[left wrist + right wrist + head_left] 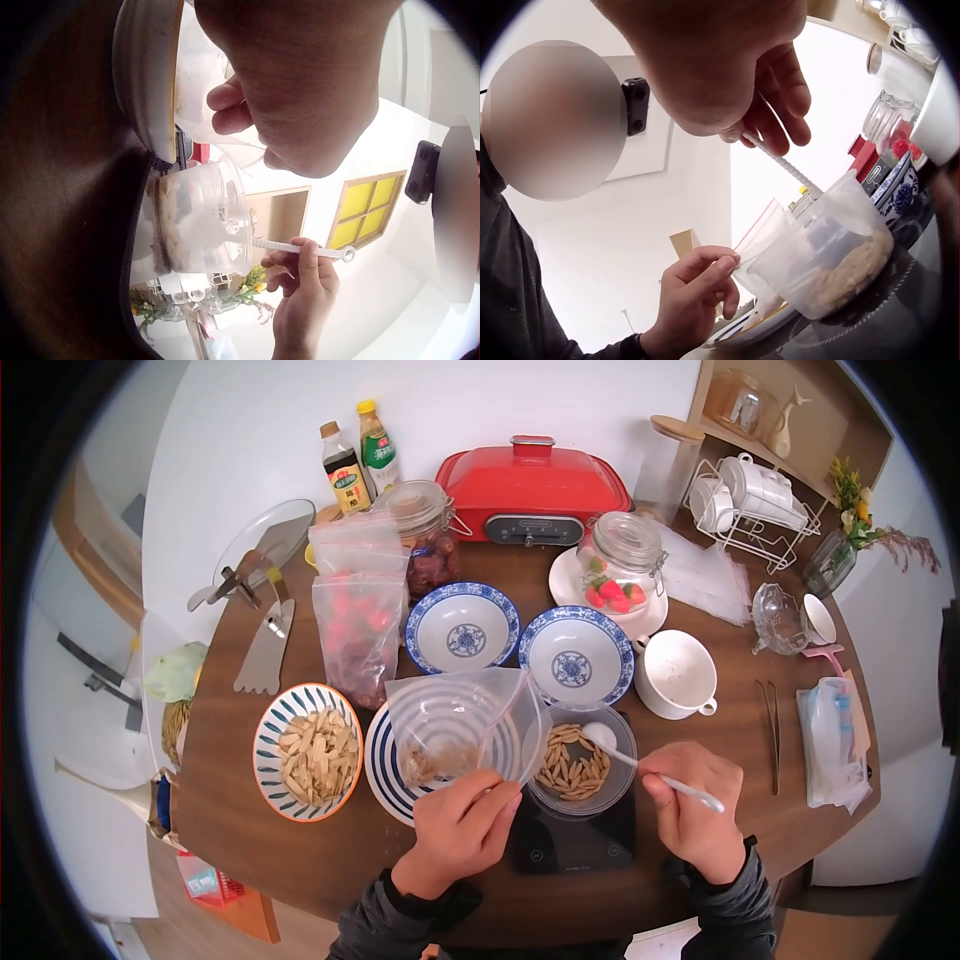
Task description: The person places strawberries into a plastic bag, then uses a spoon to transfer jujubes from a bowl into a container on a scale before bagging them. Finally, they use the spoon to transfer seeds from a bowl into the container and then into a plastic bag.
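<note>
My left hand (pixel 462 828) pinches a clear zip bag (pixel 420 705) by its edge, over a blue-striped plate (pixel 380 765). Some brownish pieces show low in the bag. My right hand (pixel 697 800) grips a white spoon (pixel 601 737) by its long ridged handle; the spoon's bowl is inside a clear plastic tub (pixel 628 760). Pale brown, slender dried pieces (pixel 570 772) cover the tub's bottom, and the tub stands on a black kitchen scale (pixel 575 850). From the right wrist view, the left hand (pixel 701 289) is close beside the tub's wall.
Left lies an oval dish (pixel 262 760) of dried slices. Two blue-and-white bowls (pixel 440 645), a white cup (pixel 676 670) and bagged red fruit (pixel 358 630) stand behind. Farther back are glass jars (pixel 622 565) and a red cooker (pixel 530 485). Tweezers (pixel 772 735) and plastic bags (pixel 832 740) lie right.
</note>
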The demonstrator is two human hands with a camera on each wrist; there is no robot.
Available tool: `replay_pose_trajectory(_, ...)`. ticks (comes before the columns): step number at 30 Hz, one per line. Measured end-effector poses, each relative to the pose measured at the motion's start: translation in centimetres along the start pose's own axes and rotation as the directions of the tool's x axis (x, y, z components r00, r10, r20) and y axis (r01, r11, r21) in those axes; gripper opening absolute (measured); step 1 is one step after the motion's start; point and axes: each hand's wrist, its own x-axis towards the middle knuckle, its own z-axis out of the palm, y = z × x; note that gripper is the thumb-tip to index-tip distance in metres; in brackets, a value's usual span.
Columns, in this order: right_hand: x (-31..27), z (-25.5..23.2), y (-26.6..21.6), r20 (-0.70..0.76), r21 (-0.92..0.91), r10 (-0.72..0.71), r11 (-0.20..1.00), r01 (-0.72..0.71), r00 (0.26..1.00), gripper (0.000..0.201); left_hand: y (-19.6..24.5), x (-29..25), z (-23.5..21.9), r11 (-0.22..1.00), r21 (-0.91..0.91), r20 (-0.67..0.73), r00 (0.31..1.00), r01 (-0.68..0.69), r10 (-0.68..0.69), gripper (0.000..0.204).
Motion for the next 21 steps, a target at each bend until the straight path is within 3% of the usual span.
replay_pose_trajectory(4, -0.3, -0.1, -1.4, 0.013, -0.043, -0.010, 0.999, 0.010, 1.000, 0.012, 0.1, -0.2, 0.0, 1.000, 0.002, 0.005, 1.000, 0.015, -0.015, 0.017)
replay_pose_trajectory(8, -0.8, 0.2, -2.1, -0.016, 0.040, -0.044, 0.998, 0.045, 0.999, 0.015, -0.1, -0.3, 0.2, 1.000, -0.010, 0.006, 1.000, 0.019, -0.019, 0.017)
replay_pose_trajectory(12, -1.2, 0.7, -2.4, 0.015, 0.221, -0.021, 0.975, 0.018, 1.000, 0.013, 0.1, -0.1, 0.0, 1.000, -0.020, 0.009, 1.000, 0.024, -0.023, 0.016)
replay_pose_trajectory(14, -1.1, 1.0, -2.7, 0.057, 0.323, 0.049, 0.944, -0.065, 0.997, 0.012, 0.1, -0.1, 0.0, 1.000, -0.019, 0.004, 1.000, 0.022, -0.022, 0.016)
replay_pose_trajectory(18, -0.7, 1.1, -2.4, 0.037, 0.321, 0.065, 0.944, -0.073, 0.997, 0.009, 0.1, -0.1, 0.0, 1.000, -0.019, 0.004, 1.000, 0.018, -0.018, 0.016)
replay_pose_trajectory(20, -0.6, 0.5, -2.1, -0.023, 0.196, 0.103, 0.976, -0.097, 0.994, 0.006, 0.1, -0.1, 0.0, 1.000, -0.019, 0.004, 1.000, 0.020, -0.020, 0.016)
replay_pose_trajectory(21, -0.7, 0.5, -2.2, -0.043, 0.217, 0.144, 0.967, -0.132, 0.989, 0.003, 0.1, -0.2, 0.0, 1.000, -0.018, 0.004, 1.000, 0.020, -0.020, 0.016)
